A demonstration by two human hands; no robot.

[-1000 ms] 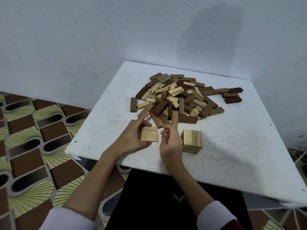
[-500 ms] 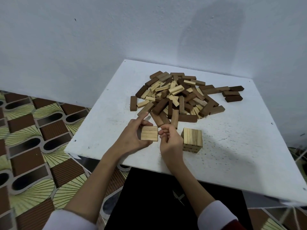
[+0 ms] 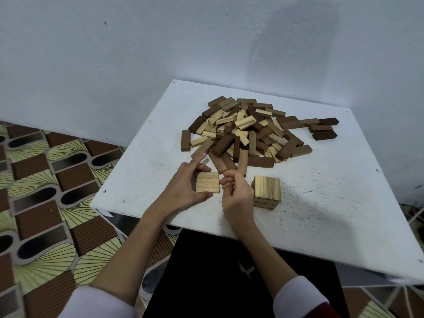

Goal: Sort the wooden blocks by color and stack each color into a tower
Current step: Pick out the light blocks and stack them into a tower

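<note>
Left hand point(image 3: 183, 188) grips one layer of three pale blocks point(image 3: 207, 182); right hand point(image 3: 237, 191), fingers curled, touches its edge; one pale tower point(image 3: 267, 188) stands beside; one mixed pile point(image 3: 250, 131) lies behind.

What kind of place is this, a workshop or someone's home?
Most likely a room in a home, not a workshop. A small white table sits pushed into a corner of plain painted walls, the floor has decorative patterned tiles, and only a pile of wooden blocks lies on the table.
</note>
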